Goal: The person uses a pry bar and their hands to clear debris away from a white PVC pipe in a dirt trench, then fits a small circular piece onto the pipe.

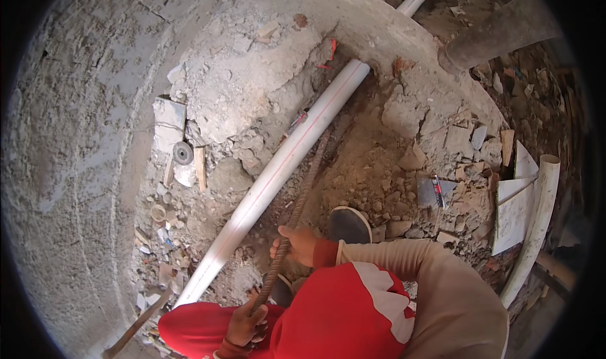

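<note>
A long ribbed steel bar (307,192), brown with rust, slants up from my lap into the dug trench. My right hand (298,245) is wrapped around its middle. Lower down, near the bar's near end, my left hand (246,324) grips it too. The bar's far end reaches the dirt beside a white plastic pipe (271,176) with a red line along it. That pipe runs from the lower left to a hole at the foot of the wall. My shoe (350,225) stands on the soil right of the bar.
A broken concrete mass (233,75) and loose rubble flank the pipe. A grinding disc (183,153) lies at left, with a wooden handle (139,324) below. On the right are a marker-like pen (438,192), white tile pieces (514,214) and an upright pale pipe (540,220).
</note>
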Motion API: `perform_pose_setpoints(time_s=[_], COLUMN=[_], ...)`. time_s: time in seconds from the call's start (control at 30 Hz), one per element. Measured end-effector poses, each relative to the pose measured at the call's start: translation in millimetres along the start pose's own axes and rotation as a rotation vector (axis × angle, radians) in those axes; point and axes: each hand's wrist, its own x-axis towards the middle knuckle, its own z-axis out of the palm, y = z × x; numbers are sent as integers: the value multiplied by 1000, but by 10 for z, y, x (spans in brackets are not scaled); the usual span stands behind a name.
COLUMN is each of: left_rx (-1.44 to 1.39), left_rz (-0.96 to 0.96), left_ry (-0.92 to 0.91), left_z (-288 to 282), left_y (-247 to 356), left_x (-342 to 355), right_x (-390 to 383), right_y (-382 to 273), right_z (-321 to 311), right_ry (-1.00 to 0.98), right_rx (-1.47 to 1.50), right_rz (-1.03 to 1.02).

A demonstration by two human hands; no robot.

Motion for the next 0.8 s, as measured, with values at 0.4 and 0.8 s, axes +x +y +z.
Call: perform_pose_setpoints(time_s=[0.4, 0.8], left_rx=[494, 635], left_rz=[261, 142], left_ry=[121, 108], left_z=[548, 461], left_y=[47, -13], left_x=[961, 1030], right_x=[331, 506], right_y=[-573, -501], right_z=[-426, -437], right_ry=[98, 270], right_rx=[188, -108], right_rz=[-409, -550])
